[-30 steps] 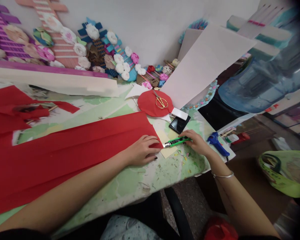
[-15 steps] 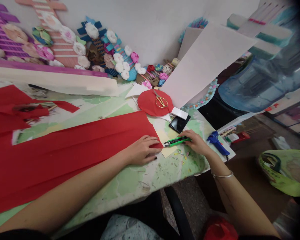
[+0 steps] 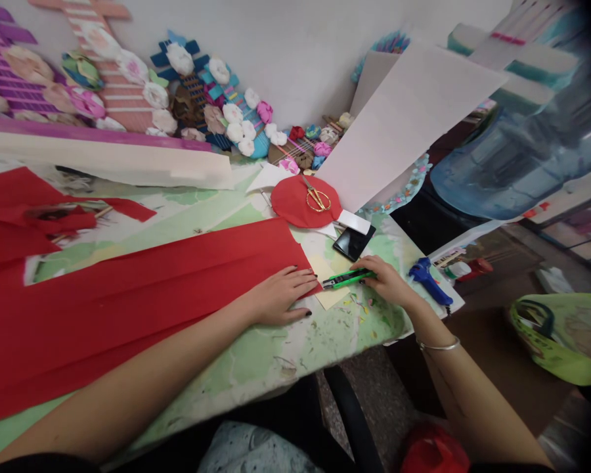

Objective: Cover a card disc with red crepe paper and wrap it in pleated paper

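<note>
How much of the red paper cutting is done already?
A red paper circle already lies cut out near the wall, with gold scissors on it. Right now the left hand presses flat on the end of the long folded red paper, and the right hand holds a green utility knife beside that end. Most of the long sheet looks uncut.

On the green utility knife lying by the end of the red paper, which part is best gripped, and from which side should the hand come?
Probably the rear half of the green utility knife, coming from the right, where the right hand already rests on it. The blade end points left toward the red paper and the left hand pressing it, so a grip from the right stays clear of the blade.
</note>
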A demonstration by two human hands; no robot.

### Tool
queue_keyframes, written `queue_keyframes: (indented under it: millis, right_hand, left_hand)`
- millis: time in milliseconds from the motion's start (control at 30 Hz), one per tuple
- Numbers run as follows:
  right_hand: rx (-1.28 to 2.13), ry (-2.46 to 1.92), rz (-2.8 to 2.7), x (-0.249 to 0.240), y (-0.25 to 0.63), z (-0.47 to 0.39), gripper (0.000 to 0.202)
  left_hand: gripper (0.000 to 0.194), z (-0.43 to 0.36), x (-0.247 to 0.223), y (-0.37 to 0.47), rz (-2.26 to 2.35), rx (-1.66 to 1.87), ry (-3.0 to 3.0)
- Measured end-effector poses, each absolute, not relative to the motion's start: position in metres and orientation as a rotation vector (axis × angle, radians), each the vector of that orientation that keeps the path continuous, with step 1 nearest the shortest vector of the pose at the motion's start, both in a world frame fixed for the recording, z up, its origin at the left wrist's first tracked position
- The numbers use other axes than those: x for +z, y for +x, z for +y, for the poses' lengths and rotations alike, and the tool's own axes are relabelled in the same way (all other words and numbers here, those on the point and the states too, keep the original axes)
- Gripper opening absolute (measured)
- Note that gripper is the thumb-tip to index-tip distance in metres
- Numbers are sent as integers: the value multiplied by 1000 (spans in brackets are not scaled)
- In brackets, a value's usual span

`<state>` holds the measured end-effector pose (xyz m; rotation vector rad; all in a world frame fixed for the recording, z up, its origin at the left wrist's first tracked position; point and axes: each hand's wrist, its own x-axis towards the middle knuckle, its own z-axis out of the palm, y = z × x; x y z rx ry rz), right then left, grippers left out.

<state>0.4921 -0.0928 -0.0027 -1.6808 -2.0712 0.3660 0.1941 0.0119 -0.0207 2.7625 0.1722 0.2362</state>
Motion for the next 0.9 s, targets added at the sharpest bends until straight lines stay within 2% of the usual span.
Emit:
queue_keyframes:
  millis: [900]
  right_hand:
    - [286,-1841,-1979,1,498,-114,35]
  left_hand:
    - [64,12,-21,194,176,211,2745]
